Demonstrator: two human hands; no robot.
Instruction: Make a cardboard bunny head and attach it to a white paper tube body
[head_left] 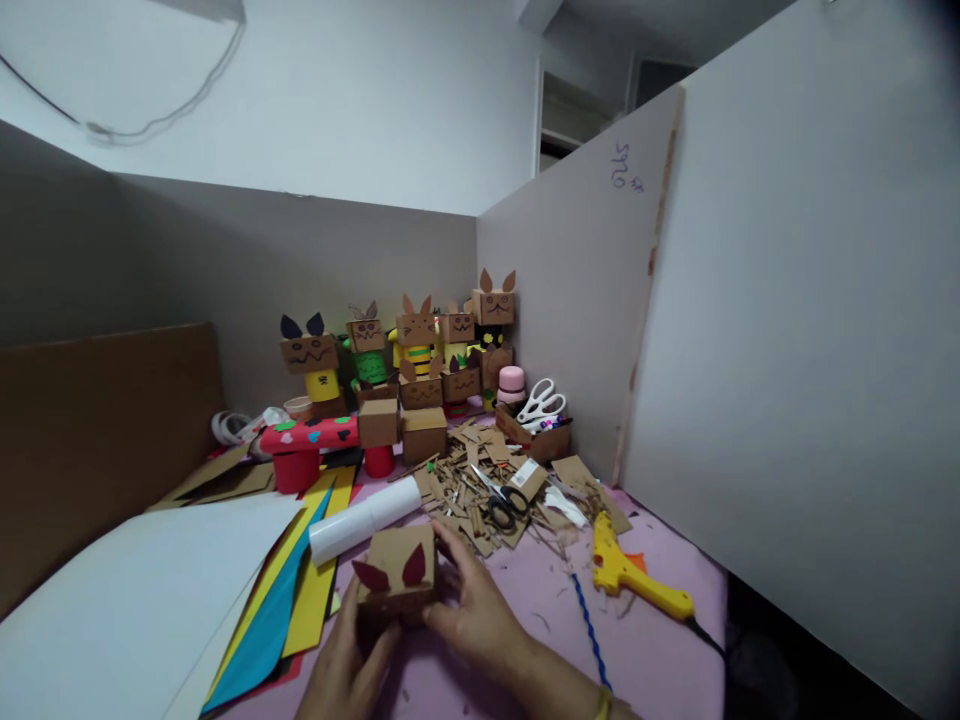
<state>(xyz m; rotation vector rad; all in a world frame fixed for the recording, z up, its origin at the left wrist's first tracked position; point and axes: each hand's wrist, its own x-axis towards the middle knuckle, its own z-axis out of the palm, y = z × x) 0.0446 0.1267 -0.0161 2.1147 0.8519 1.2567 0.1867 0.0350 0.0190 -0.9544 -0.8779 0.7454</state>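
Note:
A small brown cardboard box (401,552) with two dark red paper ears (414,566) on top is held between both hands near the table's front. My left hand (351,655) grips its left and near side, thumb at the lower front edge. My right hand (472,605) closes on the right side, its thumb at the near corner and fingers along the far right. The box's underside and near face are mostly hidden. Just beyond the box lies a rolled white paper tube (365,520).
A yellow glue gun (637,578) lies on the pink tablecloth (540,625) at right, beside a blue twisted strip (589,632). Black-handled scissors (502,500) rest on cardboard scraps (465,480). Cardboard animal figures (417,328) stand behind. Coloured sheets (311,600) and white paper (142,600) cover the left.

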